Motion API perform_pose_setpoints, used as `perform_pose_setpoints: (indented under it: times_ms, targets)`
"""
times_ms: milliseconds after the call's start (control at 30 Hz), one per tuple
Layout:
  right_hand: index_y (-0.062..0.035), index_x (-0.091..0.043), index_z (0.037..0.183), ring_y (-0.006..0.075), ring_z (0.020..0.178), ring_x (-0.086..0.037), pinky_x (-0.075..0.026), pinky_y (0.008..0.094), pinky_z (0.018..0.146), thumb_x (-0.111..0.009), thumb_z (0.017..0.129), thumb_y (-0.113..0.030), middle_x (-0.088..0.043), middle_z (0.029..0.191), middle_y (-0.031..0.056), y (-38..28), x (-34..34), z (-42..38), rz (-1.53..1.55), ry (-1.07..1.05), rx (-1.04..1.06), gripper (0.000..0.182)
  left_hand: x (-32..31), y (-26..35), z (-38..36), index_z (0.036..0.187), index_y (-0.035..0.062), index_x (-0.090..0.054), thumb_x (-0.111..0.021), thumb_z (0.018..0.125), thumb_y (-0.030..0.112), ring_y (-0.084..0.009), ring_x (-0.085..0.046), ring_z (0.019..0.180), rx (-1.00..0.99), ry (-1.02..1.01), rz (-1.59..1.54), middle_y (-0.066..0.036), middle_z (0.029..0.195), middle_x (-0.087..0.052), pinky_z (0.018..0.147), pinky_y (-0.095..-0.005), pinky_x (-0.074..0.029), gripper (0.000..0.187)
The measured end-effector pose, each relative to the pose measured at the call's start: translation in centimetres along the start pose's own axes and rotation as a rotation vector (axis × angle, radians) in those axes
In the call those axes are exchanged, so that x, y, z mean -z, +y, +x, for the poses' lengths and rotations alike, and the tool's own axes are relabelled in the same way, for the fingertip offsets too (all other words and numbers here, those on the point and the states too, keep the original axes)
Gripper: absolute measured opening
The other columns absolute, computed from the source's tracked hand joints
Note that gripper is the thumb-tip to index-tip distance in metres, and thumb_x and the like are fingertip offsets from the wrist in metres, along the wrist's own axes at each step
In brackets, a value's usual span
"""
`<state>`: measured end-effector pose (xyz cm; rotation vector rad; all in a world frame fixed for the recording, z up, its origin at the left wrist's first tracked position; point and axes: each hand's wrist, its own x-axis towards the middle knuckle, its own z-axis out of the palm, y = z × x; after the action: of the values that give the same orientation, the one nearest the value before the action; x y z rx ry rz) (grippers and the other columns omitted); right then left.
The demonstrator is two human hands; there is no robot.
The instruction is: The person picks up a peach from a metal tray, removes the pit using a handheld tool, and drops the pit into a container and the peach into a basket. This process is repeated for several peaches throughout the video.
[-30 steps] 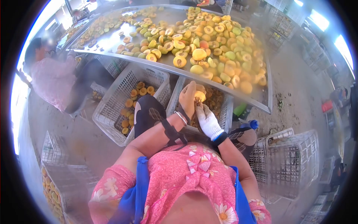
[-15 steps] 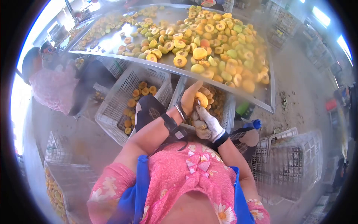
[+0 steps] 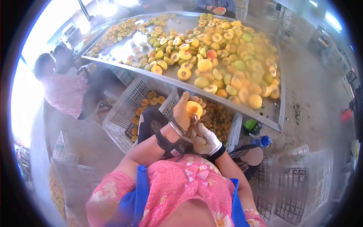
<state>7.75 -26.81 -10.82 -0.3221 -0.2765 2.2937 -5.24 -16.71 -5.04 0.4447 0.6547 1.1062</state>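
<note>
My left hand (image 3: 182, 116) is closed round an apricot half (image 3: 194, 109), its orange cut face turned up towards me. My right hand (image 3: 206, 140), in a stained white glove, grips a small metal-tipped tool (image 3: 196, 128) with a brownish handle. The tool's tip is at the lower edge of the fruit; its exact shape is too small to make out. Both hands are close together above a white crate (image 3: 235, 132) that holds many apricot halves (image 3: 219, 119).
A metal-rimmed table (image 3: 174, 80) ahead bears a heap of halved and whole apricots (image 3: 215, 56). Another crate (image 3: 118, 126) with halves stands left. At right are a blue-capped bottle (image 3: 262, 141) and stacked crates (image 3: 298, 185). A co-worker (image 3: 66, 89) sits at left; another person (image 3: 217, 6) is across the table.
The apricot half has turned so its cut face shows upward, and the tool is now visible at its edge. The view has tilted, shifting the table lower in the picture.
</note>
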Motion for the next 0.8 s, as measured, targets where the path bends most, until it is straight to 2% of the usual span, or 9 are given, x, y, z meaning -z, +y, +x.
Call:
perform_pose_setpoints:
  times_ms: [133, 167, 233, 267, 300, 533, 633, 733, 800]
  targets:
    - [-0.0138, -0.058, 0.104, 0.0113, 0.039, -0.039, -0.032, 0.0268, 0.035, -0.05, 0.101, -0.054, -0.046, 0.061, -0.0027, -0.2, 1.9, -1.4, 0.154, -0.108, -0.001, 0.042, 2.2, 5.6, 2.8, 0.096, 0.0025, -0.063, -0.053, 0.102, 0.032, -0.0252, -0.067, 0.088, -0.16, -0.039, -0.174, -0.008, 0.088, -0.067, 0.078, -0.0415, -0.057, 0.032]
    - [-0.0134, -0.057, 0.103, 0.0108, 0.038, -0.037, -0.03, 0.0263, 0.034, -0.05, 0.101, -0.055, -0.044, 0.06, -0.003, -0.7, 2.2, -1.5, 0.201, -0.11, 0.015, 0.042, 3.7, 7.1, 3.5, 0.097, 0.0011, -0.064, -0.052, 0.102, 0.026, -0.0231, -0.067, 0.09, -0.586, 0.055, 0.516, -0.009, 0.09, -0.067, 0.08, -0.0385, -0.056, 0.028]
    - [-0.0127, -0.056, 0.1, 0.0104, 0.035, -0.034, -0.028, 0.026, 0.032, -0.051, 0.101, -0.055, -0.043, 0.059, -0.0032, -1.1, 3.0, -1.2, 0.237, -0.065, 0.091, 0.042, 3.4, 10.2, 3.8, 0.101, -0.0019, -0.065, -0.053, 0.101, 0.016, -0.0192, -0.066, 0.093, -0.808, 0.248, 1.035, -0.01, 0.098, -0.067, 0.083, -0.0329, -0.054, 0.022]
    - [-0.0127, -0.056, 0.099, 0.0102, 0.036, -0.034, -0.028, 0.0258, 0.032, -0.051, 0.101, -0.054, -0.043, 0.06, -0.0032, -1.1, 3.6, -1.0, 0.236, 0.04, 0.105, 0.042, 1.7, 12.3, 3.6, 0.104, -0.0035, -0.066, -0.054, 0.1, 0.011, -0.0174, -0.065, 0.096, -0.629, 0.334, 0.845, -0.01, 0.103, -0.067, 0.085, -0.0302, -0.052, 0.019]
    - [-0.0127, -0.056, 0.098, 0.0101, 0.036, -0.035, -0.028, 0.0256, 0.032, -0.052, 0.1, -0.054, -0.043, 0.06, -0.0032, -1.3, 4.0, -0.8, 0.23, 0.143, 0.122, 0.042, 6.5, 13.7, 7.6, 0.11, -0.0012, -0.068, -0.061, 0.097, 0.016, -0.0181, -0.065, 0.101, -1.098, 0.214, 1.322, -0.011, 0.113, -0.067, 0.089, -0.0292, -0.051, 0.022]
    - [-0.0158, -0.058, 0.098, 0.0092, 0.038, -0.04, -0.031, 0.0267, 0.035, -0.054, 0.099, -0.054, -0.05, 0.061, -0.0034, -1.1, 5.0, 1.1, -0.345, 0.633, 0.051, 0.039, -4.3, 6.9, 14.0, 0.138, 0.0077, -0.054, -0.068, 0.088, 0.039, -0.0331, -0.052, 0.131, -0.763, -0.073, 1.593, -0.019, 0.138, -0.056, 0.108, -0.0394, -0.042, 0.06]
    - [-0.0142, -0.06, 0.109, 0.0117, 0.043, -0.047, -0.037, 0.028, 0.041, -0.055, 0.098, -0.054, -0.055, 0.065, -0.0015, -0.6, 6.5, 1.2, -0.921, 0.81, 0.125, 0.042, -6.6, 4.6, 17.3, 0.136, 0.0072, -0.053, -0.074, 0.079, 0.04, -0.0357, -0.053, 0.128, -0.519, 0.019, 1.669, -0.021, 0.136, -0.055, 0.107, -0.0397, -0.043, 0.07]
    - [-0.0076, -0.057, 0.112, 0.0178, 0.051, -0.059, -0.045, 0.0333, 0.046, -0.055, 0.098, -0.052, -0.062, 0.066, 0.0059, -2.5, 3.0, -0.4, -1.025, 0.819, 0.166, 0.047, -7.8, 4.1, 19.0, 0.132, 0.0068, -0.055, -0.077, 0.076, 0.035, -0.0366, -0.056, 0.123, -0.41, 0.209, 1.707, -0.022, 0.13, -0.058, 0.104, -0.0409, -0.045, 0.067]
    - [-0.0055, -0.055, 0.113, 0.0303, 0.059, -0.067, -0.051, 0.0414, 0.052, -0.054, 0.099, -0.045, -0.068, 0.072, 0.0128, -2.5, 2.8, -0.4, -1.43, 0.949, 0.417, 0.043, -6.9, 4.4, 19.3, 0.127, 0.0057, -0.055, -0.078, 0.075, 0.031, -0.0302, -0.061, 0.112, -0.299, 0.187, 1.462, -0.017, 0.118, -0.063, 0.097, -0.0383, -0.05, 0.062]
